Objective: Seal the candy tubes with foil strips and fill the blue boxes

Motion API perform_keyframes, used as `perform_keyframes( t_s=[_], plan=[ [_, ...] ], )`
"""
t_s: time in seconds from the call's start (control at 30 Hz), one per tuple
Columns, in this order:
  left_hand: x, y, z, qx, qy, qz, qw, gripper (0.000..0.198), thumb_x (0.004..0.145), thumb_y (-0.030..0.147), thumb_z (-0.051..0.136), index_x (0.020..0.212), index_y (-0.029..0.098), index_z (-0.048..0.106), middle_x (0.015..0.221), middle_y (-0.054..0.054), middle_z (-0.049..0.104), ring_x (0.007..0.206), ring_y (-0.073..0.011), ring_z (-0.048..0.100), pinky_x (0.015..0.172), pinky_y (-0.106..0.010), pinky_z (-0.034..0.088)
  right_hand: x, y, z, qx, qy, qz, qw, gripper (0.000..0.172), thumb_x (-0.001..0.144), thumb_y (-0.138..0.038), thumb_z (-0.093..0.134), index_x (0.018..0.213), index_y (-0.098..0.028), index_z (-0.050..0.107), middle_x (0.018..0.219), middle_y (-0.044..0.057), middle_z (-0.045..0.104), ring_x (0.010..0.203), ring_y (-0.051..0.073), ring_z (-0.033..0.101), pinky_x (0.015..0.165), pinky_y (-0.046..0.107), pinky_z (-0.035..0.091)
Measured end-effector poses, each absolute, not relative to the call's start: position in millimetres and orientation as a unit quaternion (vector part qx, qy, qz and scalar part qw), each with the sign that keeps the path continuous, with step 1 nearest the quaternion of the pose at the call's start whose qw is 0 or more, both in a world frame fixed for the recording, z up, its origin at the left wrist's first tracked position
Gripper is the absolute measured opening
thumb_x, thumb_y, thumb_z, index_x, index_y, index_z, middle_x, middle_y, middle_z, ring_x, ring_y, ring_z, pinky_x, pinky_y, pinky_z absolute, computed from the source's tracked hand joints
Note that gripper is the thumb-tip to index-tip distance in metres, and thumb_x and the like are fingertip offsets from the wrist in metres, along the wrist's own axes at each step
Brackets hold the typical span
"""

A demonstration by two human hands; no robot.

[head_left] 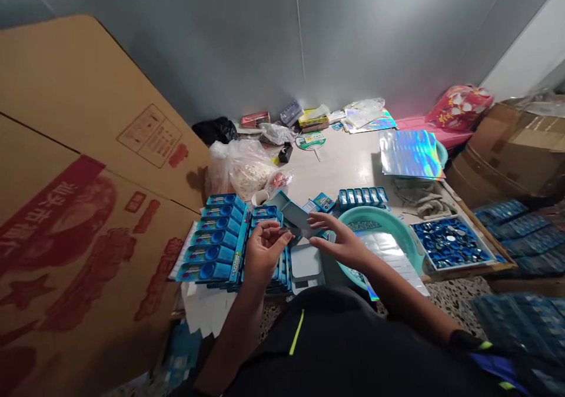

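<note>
My left hand (266,249) is closed, thumb against fingers, around something small and thin that I cannot make out. To its right, my right hand (338,239) has its fingers apart and holds nothing that I can see. Just beyond the hands, a grey-blue open box (291,212) leans at a tilt. Below the hands lies a white, rounded-corner lid or pad (306,262). Blue boxes with round recesses (216,238) are stacked left of my left hand. Under my right forearm sits a turquoise basin (412,241) with shiny silver sheets (395,256) across it.
A shallow white tray of small blue and silver pieces (452,241) stands at the right. Behind are a row of small blue boxes (362,197), iridescent sheets (410,153) and filled plastic bags (242,167). A large cardboard box (88,209) blocks the left side.
</note>
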State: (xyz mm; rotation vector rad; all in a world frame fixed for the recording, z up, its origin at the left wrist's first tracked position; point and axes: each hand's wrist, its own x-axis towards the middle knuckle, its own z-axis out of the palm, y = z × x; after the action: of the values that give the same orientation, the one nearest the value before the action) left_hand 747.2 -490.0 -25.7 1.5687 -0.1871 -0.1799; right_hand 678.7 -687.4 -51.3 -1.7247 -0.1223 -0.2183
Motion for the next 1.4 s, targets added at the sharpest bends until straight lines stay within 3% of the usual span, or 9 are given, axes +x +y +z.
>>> perform_keyframes(
  t_s=[0.13,0.33,0.4,0.53,0.77,0.93,1.07,1.2,1.4],
  plan=[
    [747,-480,-23,0.684,-0.042,-0.095,0.722,0.062,0.064,0.041,0.088,0.110,0.019,0.052,0.082,-0.001,0.073,0.084,-0.0208,0.074,0.083,-0.034,0.056,699,-660,-39,-0.669,-0.077,-0.010,0.739,0.062,0.079,-0.042,0.080,0.133,-0.025,0.055,0.124,0.009,0.065,0.103,0.021,0.066,0.095,0.041,0.053],
    [748,-468,-15,0.671,0.005,-0.084,0.737,0.072,0.064,0.034,0.087,0.122,0.019,0.048,0.080,0.001,0.072,0.080,-0.0173,0.073,0.084,-0.032,0.056,716,-652,-43,-0.603,-0.051,0.025,0.796,0.041,0.086,-0.028,0.061,0.127,-0.026,0.062,0.113,0.007,0.071,0.102,0.022,0.067,0.090,0.041,0.054],
    [749,-465,-12,0.670,0.004,-0.081,0.738,0.072,0.065,0.034,0.086,0.124,0.019,0.047,0.080,0.002,0.071,0.078,-0.0169,0.073,0.084,-0.033,0.056,719,-655,-42,-0.663,-0.037,-0.031,0.747,0.042,0.086,-0.019,0.050,0.126,-0.024,0.062,0.111,0.008,0.072,0.103,0.023,0.067,0.094,0.044,0.052],
    [749,-461,-9,0.685,-0.010,-0.086,0.723,0.070,0.066,0.031,0.086,0.123,0.019,0.047,0.079,0.003,0.069,0.076,-0.0155,0.071,0.078,-0.029,0.055,722,-663,-25,-0.833,-0.091,-0.207,0.505,0.045,0.086,-0.009,0.045,0.125,-0.020,0.064,0.122,0.013,0.066,0.113,0.027,0.060,0.101,0.050,0.046],
    [747,-456,-23,0.738,-0.121,-0.130,0.651,0.055,0.075,0.027,0.080,0.122,0.022,0.051,0.093,-0.002,0.071,0.089,-0.0186,0.071,0.083,-0.031,0.054,738,-651,14,-0.863,-0.326,-0.062,0.380,0.023,0.092,-0.018,0.060,0.112,-0.022,0.071,0.098,0.006,0.068,0.090,0.019,0.062,0.082,0.032,0.050],
    [750,-457,-25,0.721,-0.099,-0.139,0.672,0.069,0.073,0.025,0.082,0.131,0.023,0.045,0.095,-0.003,0.070,0.089,-0.0194,0.071,0.084,-0.033,0.054,753,-644,7,-0.829,-0.299,-0.040,0.471,0.016,0.086,-0.009,0.064,0.082,-0.019,0.075,0.084,0.003,0.067,0.080,0.015,0.062,0.075,0.027,0.048],
    [758,-463,-21,0.687,-0.070,-0.120,0.713,0.076,0.065,0.023,0.087,0.131,0.023,0.047,0.099,-0.003,0.069,0.092,-0.0173,0.068,0.088,-0.031,0.053,758,-642,-7,-0.776,-0.178,-0.055,0.602,0.010,0.086,-0.021,0.067,0.082,-0.020,0.077,0.084,0.003,0.072,0.078,0.016,0.065,0.073,0.029,0.049],
    [763,-468,-24,0.682,-0.059,-0.144,0.715,0.058,0.065,0.033,0.087,0.115,0.019,0.063,0.103,-0.007,0.069,0.096,-0.0200,0.066,0.087,-0.033,0.054,760,-637,-17,-0.650,-0.031,-0.053,0.757,0.021,0.075,-0.040,0.080,0.084,-0.020,0.078,0.080,0.004,0.075,0.075,0.018,0.067,0.070,0.030,0.051],
    [769,-465,-36,0.697,-0.038,-0.133,0.704,0.033,0.076,0.045,0.077,0.089,0.016,0.074,0.075,-0.003,0.069,0.076,-0.0176,0.066,0.078,-0.031,0.054,765,-632,-30,-0.504,0.116,-0.044,0.855,0.031,0.058,-0.041,0.091,0.072,-0.018,0.076,0.062,0.000,0.066,0.058,0.011,0.055,0.060,0.026,0.045]
  ],
)
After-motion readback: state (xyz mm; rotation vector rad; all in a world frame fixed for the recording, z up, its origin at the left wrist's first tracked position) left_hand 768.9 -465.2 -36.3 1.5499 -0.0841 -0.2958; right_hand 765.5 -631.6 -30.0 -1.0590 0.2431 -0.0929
